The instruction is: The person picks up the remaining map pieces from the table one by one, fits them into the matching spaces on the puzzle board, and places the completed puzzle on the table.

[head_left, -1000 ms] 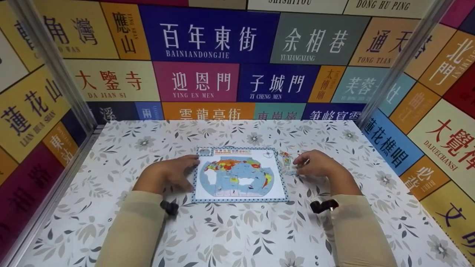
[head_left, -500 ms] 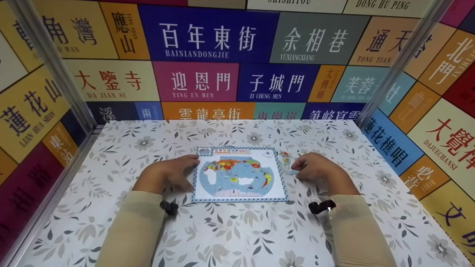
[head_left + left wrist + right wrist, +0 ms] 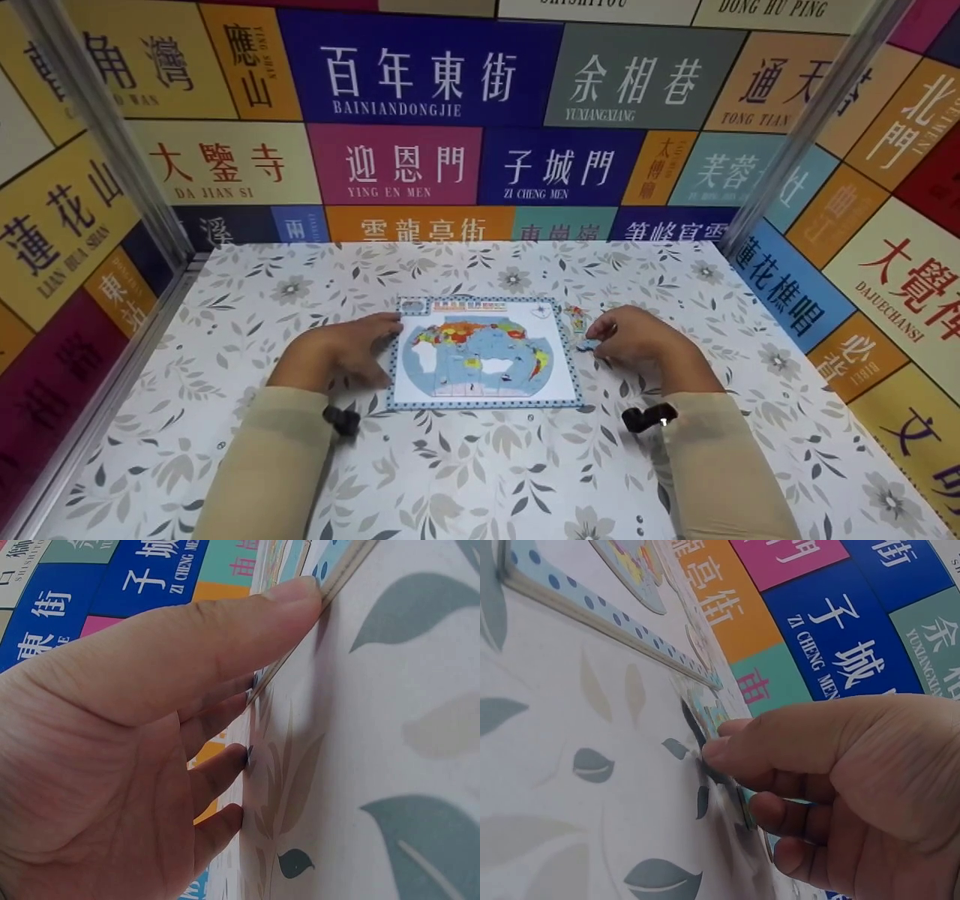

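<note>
A world map puzzle board [image 3: 416, 382] with a dotted blue border lies flat on the table. White gaps show within its map. My left hand [image 3: 349, 349] rests at the board's left side, and in the left wrist view its thumb [image 3: 277, 611] touches the edge with the other fingers extended. To the right of the board, my right hand [image 3: 641, 341] pinches a small blue puzzle piece [image 3: 587, 346] between thumb and fingertips. A few loose, colourful puzzle pieces [image 3: 577, 321] lie between that hand and the border; the fingers partly hide them in the right wrist view.
A leaf-and-flower patterned cloth [image 3: 487, 472] covers the table. Colourful panels with Chinese lettering [image 3: 420, 67] stand behind and at both sides, with metal posts [image 3: 814, 120] at the corners. A small black device [image 3: 649, 418] sits at each wrist.
My right hand has shifted slightly left, toward the board, and the blue puzzle piece at its fingertips moved with it. The left hand and the board have stayed in place.
</note>
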{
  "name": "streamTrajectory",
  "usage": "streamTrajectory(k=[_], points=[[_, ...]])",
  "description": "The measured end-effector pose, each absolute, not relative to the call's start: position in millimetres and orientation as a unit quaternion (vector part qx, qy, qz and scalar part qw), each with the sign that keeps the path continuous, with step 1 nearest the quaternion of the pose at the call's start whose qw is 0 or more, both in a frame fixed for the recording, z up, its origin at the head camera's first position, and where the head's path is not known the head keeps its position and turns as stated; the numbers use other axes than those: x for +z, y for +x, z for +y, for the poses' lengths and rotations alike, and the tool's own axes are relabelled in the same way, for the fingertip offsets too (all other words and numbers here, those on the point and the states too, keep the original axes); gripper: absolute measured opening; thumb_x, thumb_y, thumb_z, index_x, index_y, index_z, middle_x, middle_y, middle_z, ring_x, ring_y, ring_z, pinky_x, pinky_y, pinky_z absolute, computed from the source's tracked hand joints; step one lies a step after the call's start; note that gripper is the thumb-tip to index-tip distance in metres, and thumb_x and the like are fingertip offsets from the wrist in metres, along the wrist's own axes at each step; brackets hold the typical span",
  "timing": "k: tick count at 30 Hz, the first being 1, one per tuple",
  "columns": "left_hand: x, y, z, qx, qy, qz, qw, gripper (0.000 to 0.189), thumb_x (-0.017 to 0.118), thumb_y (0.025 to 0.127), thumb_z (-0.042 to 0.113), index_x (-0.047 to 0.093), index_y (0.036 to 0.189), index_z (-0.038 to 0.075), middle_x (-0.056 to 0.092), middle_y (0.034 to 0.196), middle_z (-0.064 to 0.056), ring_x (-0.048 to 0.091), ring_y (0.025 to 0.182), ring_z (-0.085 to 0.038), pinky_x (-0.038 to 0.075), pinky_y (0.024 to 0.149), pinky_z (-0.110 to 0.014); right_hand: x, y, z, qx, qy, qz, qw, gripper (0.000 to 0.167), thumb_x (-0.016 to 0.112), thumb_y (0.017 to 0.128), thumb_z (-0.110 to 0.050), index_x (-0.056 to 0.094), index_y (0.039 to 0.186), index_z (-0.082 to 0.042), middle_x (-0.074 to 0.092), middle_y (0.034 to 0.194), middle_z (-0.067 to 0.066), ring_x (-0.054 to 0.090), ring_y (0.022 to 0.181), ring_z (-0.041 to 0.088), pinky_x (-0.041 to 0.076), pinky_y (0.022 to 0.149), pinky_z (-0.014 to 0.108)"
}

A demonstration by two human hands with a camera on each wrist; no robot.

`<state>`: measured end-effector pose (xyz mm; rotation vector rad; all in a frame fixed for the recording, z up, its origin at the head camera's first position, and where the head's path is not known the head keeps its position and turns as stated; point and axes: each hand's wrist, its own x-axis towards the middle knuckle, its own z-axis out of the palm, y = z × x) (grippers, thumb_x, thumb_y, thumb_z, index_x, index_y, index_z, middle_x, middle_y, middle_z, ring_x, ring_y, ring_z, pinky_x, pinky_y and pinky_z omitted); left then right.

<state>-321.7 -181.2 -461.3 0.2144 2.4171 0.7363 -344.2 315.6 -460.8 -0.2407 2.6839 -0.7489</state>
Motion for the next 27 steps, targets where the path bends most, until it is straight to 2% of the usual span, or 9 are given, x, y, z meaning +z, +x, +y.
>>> streamTrajectory(k=[4, 8, 13, 20, 27], points=[[-462.1, -321.2, -182.6, 0.281, 0.094, 0.909, 0.293, 0.109, 0.095, 0.076, 0.024, 0.037, 0.167, 0.035, 0.013, 0.181, 0.018, 0.004, 0.171, -0.028, 0.009, 0.137, -0.061, -458.1, -344.5, 308.1, -0.265, -0.103, 0.946, 0.155, 0.030, 0.084, 0.089, -0.021, 0.080, 0.117, -0.016, 0.077, 0.117, 0.008, 0.069, 0.105, 0.024, 0.059, 0.093, 0.041], [-462.0, -320.7, -183.6, 0.290, 0.098, 0.906, 0.293, 0.109, 0.095, 0.076, 0.021, 0.037, 0.167, 0.033, 0.013, 0.181, 0.018, 0.003, 0.171, -0.028, 0.009, 0.138, -0.060, -455.7, -344.3, 299.8, -0.253, -0.117, 0.950, 0.140, 0.028, 0.084, 0.089, -0.025, 0.080, 0.117, -0.020, 0.077, 0.118, 0.005, 0.068, 0.105, 0.024, 0.058, 0.090, 0.040], [-460.7, -320.8, -183.8, 0.293, 0.084, 0.905, 0.298, 0.110, 0.096, 0.076, 0.022, 0.037, 0.167, 0.036, 0.012, 0.181, 0.019, 0.002, 0.171, -0.028, 0.008, 0.137, -0.061, -453.9, -344.6, 290.5, -0.256, -0.121, 0.949, 0.137, 0.026, 0.083, 0.090, -0.024, 0.080, 0.116, -0.022, 0.076, 0.118, 0.004, 0.064, 0.101, 0.023, 0.054, 0.085, 0.036], [-459.5, -319.7, -180.6, 0.292, 0.071, 0.904, 0.304, 0.109, 0.096, 0.075, 0.023, 0.039, 0.166, 0.040, 0.014, 0.180, 0.021, 0.004, 0.171, -0.028, 0.010, 0.137, -0.062, -451.6, -347.0, 267.3, -0.261, -0.128, 0.945, 0.150, 0.026, 0.083, 0.091, -0.025, 0.080, 0.117, -0.024, 0.074, 0.118, 0.003, 0.064, 0.104, 0.022, 0.055, 0.092, 0.039], [-460.7, -320.3, -178.9, 0.298, 0.058, 0.901, 0.309, 0.110, 0.097, 0.074, 0.022, 0.039, 0.165, 0.042, 0.014, 0.179, 0.023, 0.004, 0.171, -0.029, 0.010, 0.137, -0.063, -445.4, -354.0, 229.0, -0.264, -0.134, 0.940, 0.172, 0.023, 0.082, 0.092, -0.023, 0.079, 0.114, -0.025, 0.071, 0.116, 0.004, 0.063, 0.099, 0.023, 0.056, 0.079, 0.035]])
